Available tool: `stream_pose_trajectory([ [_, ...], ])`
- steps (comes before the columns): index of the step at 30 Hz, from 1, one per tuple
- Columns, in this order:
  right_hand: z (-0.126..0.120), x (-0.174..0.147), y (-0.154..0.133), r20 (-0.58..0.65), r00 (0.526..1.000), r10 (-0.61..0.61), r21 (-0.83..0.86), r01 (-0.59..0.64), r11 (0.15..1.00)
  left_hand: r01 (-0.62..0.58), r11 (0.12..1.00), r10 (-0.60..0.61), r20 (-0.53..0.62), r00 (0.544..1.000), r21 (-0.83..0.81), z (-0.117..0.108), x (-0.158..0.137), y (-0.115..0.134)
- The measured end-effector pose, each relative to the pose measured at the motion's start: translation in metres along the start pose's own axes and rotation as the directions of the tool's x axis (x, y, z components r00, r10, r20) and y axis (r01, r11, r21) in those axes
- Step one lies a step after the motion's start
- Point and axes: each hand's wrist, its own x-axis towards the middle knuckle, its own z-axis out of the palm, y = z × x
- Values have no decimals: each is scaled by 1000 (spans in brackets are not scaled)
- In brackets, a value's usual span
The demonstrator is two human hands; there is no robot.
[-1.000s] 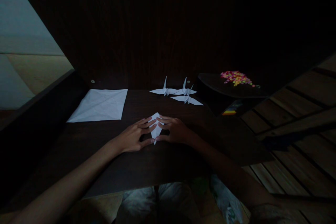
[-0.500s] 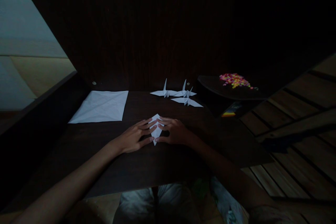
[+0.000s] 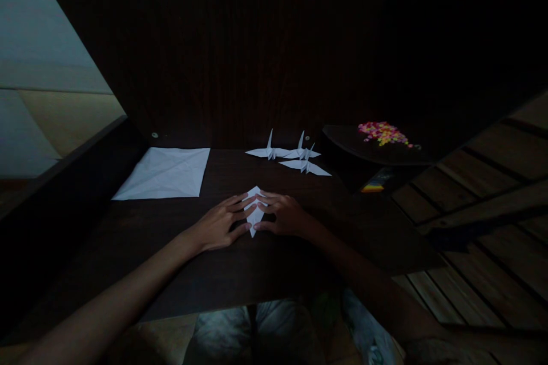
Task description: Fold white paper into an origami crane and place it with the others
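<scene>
A small folded white paper, kite-shaped with its narrow tip toward me, lies on the dark tabletop. From its left side my left hand rests spread fingertips on it, the thumb near the lower tip. My right hand touches the opposite edge, fingers also apart and thumb low. Both hands are open and partly cover the paper's sides. Behind them stand three white origami cranes: one on the left, one beside it, and one closer to me.
A creased white paper sheet lies at the left of the dark desk. On a rounded shelf at the right sits a heap of small colourful pieces. A raised side panel bounds the left; a dark board rises behind.
Both hands and the folded paper stay almost in place. Only a slight shift of the camera's view shows.
</scene>
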Motion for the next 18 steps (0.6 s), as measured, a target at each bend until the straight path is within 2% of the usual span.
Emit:
stream_pose_trajectory([
  [6, 6, -1, 0, -23, 999, 48, 24, -48, 999, 13, 999, -14, 18, 1000, 31, 1, -1, 0],
  [9, 8, -1, 1, -18, 996, 92, 37, -91, 995, 14, 999, -14, -1, 1000, 36, 2, -1, 1],
  [11, 8, -2, 4, -2, 997, 79, 49, -79, 996, 23, 999, -22, -16, 1000, 45, 2, 0, 2],
  [15, 5, -1, 8, -3, 999, 32, 60, -32, 998, 115, 987, -112, -33, 993, 116, 1, 1, 7],
  [18, 4, 0, 10, -65, 995, 70, 65, -66, 996, 168, 972, -162, -46, 986, 167, 0, 0, 9],
])
